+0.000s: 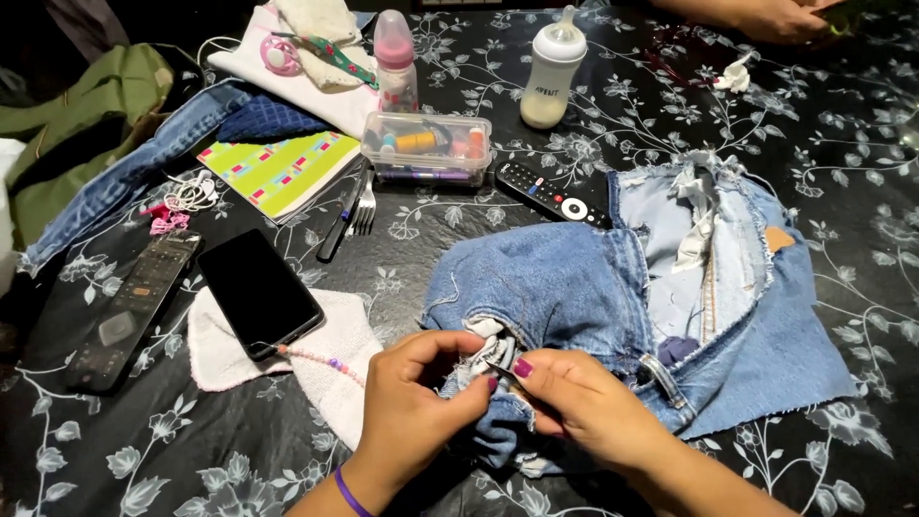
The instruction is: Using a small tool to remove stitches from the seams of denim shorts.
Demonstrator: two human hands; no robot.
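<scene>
A pair of cut-up blue denim shorts [593, 287] lies on the black floral tablecloth [459, 230], inside partly turned out. My left hand [412, 407], with a purple band at the wrist, pinches the frayed white edge of the denim near a torn spot. My right hand [574, 402] grips the same edge and holds a thin metal needle [500, 369] between thumb and forefinger, its tip at the fabric. Both hands meet at the lower front of the denim.
Around the denim lie a black phone [258, 292] on a white cloth [330, 359], two remotes [129, 306] [553, 194], a clear sewing box [428, 146], a fork [365, 211], a striped notebook [278, 170], two baby bottles [552, 72] [394, 57] and more jeans [134, 168]. Another person's hand [766, 17] rests at the far edge.
</scene>
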